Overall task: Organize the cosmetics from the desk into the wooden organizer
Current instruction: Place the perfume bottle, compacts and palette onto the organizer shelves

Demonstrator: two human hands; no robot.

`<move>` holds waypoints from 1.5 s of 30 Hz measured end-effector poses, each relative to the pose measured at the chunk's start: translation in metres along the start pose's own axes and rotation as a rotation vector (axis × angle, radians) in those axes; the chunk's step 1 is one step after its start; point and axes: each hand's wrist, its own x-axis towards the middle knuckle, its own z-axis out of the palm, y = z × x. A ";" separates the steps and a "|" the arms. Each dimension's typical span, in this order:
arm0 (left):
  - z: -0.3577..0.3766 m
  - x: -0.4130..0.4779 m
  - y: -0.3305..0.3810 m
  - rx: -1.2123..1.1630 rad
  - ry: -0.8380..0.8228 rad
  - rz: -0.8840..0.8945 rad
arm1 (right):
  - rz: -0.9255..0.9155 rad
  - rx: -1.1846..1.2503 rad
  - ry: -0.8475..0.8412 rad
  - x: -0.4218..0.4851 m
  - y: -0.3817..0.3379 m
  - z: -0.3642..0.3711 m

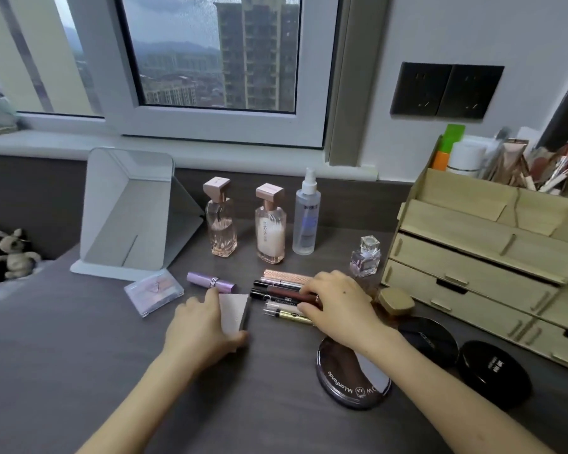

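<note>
My right hand (pixel 336 301) rests on the row of slim dark and gold pens (pixel 281 298), fingers curled on them; they lie crosswise on the desk (pixel 79 339). The pale wooden organizer (pixel 473 257) stands right. Left hand (pixel 200 326) clasps a small white-and-black box (pixel 235 311).

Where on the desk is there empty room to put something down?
The desk is bare in front of the left hand, below the mirror. It is crowded around the right hand: pens, round compacts, the wooden organizer.
</note>
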 end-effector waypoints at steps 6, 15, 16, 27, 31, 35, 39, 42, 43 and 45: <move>-0.004 0.001 -0.008 -0.209 -0.027 0.006 | -0.040 -0.023 -0.032 -0.003 -0.007 0.007; -0.040 -0.013 0.037 -0.765 -0.021 0.221 | -0.064 0.610 0.099 -0.024 -0.013 -0.038; -0.049 -0.012 0.050 -0.815 -0.060 0.267 | -0.129 0.506 0.156 -0.028 -0.008 -0.047; -0.084 -0.014 0.198 -0.891 -0.310 0.812 | -0.041 -0.388 0.989 -0.107 0.104 -0.158; -0.079 -0.008 0.217 -0.923 -0.241 0.799 | 0.412 -0.373 1.218 -0.133 0.145 -0.187; -0.074 -0.003 0.229 -0.940 -0.207 0.771 | 0.531 -0.430 1.047 -0.139 0.173 -0.198; -0.069 0.004 0.234 -0.931 -0.203 0.742 | 0.606 -0.472 0.799 -0.145 0.186 -0.204; -0.067 0.009 0.238 -0.924 -0.190 0.734 | 0.629 -0.482 0.694 -0.144 0.191 -0.207; -0.066 0.010 0.238 -0.920 -0.185 0.734 | 0.639 -0.484 0.669 -0.144 0.192 -0.209; -0.064 0.012 0.240 -0.915 -0.184 0.731 | 0.655 -0.485 0.612 -0.144 0.194 -0.214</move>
